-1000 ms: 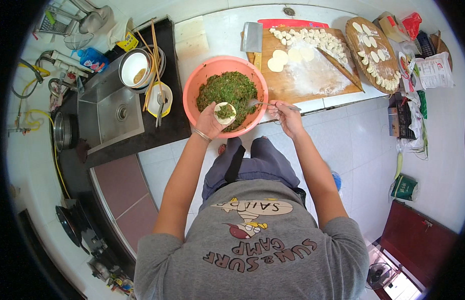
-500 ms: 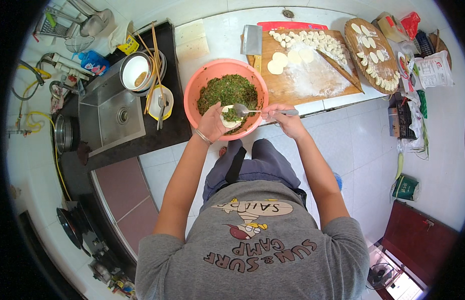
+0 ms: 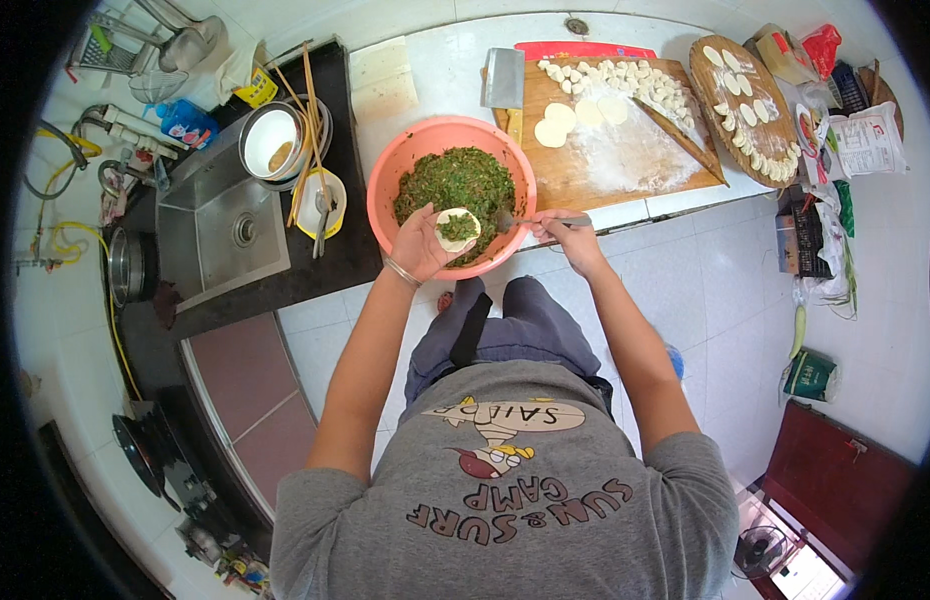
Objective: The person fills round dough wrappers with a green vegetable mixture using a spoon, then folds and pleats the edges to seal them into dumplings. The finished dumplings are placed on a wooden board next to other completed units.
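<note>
My left hand (image 3: 417,246) cradles a round dumpling wrapper (image 3: 447,242) over the near part of a pink basin (image 3: 383,165). A small mound of green filling lies on the middle of the wrapper. More chopped green filling (image 3: 455,182) covers the inside of the basin. By the basin's right rim, my right hand (image 3: 575,245) is closed around the handle of a metal spoon (image 3: 507,220). The spoon's bowl is inside the basin, apart from the wrapper.
A floured wooden board (image 3: 585,165) on the right carries wrappers, dough pieces and a rolling pin (image 3: 680,142). Beside it are a cleaver (image 3: 504,78) and a round board (image 3: 720,120) with several dumplings. A sink (image 3: 220,225), bowls (image 3: 260,142) and chopsticks (image 3: 311,110) are to the left.
The spoon has moved right, off the wrapper to the basin's right side. The filling on the wrapper now shows uncovered. My left hand has shifted slightly.
</note>
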Available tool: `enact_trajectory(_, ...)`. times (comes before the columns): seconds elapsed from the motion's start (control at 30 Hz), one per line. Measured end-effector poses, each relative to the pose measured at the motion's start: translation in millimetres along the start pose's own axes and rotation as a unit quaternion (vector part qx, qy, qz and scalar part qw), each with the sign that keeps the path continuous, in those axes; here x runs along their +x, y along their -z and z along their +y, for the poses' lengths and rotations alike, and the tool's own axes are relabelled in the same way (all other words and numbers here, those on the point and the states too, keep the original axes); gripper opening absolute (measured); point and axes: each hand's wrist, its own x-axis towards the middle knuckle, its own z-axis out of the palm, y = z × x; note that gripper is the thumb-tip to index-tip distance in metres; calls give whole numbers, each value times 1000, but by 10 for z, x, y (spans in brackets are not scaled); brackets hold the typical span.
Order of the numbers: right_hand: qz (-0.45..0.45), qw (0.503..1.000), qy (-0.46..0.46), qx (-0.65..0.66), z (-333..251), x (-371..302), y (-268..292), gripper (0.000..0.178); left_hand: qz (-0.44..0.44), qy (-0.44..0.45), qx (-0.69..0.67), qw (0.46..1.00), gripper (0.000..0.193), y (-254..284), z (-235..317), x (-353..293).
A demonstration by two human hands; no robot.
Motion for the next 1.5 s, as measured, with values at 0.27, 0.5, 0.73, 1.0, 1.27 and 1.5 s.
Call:
enact_trajectory(0.27, -14, 980, 44, 193, -355, -209, -202, 19, 2, 0, -11, 1000, 56, -44, -19, -19)
enact_trajectory(0.5, -62, 987, 38, 143, -447, -300, -515, 18, -11, 11, -21, 1000, 62, -232, -47, -42)
enact_trajectory(0.73, -72, 988, 54, 123, -348, -263, -518, 17, -25, 16, -14, 999, 63, -243, -74, -40)
enact_trajectory(1.0, -66, 989, 42, 123, -275, -246, -484, 18, -32, -15, -17, 999, 64, -265, -73, -48)
enact_trajectory(1.27, -57, 969, 45, 236, -333, -279, -375, 20, -55, -21, -45, 997, 62, -268, -75, -49)
enact_trajectory(1.5, -46, 971, 55, 226, -391, -241, -277, 21, -60, -40, -39, 997, 59, -329, -69, -58)
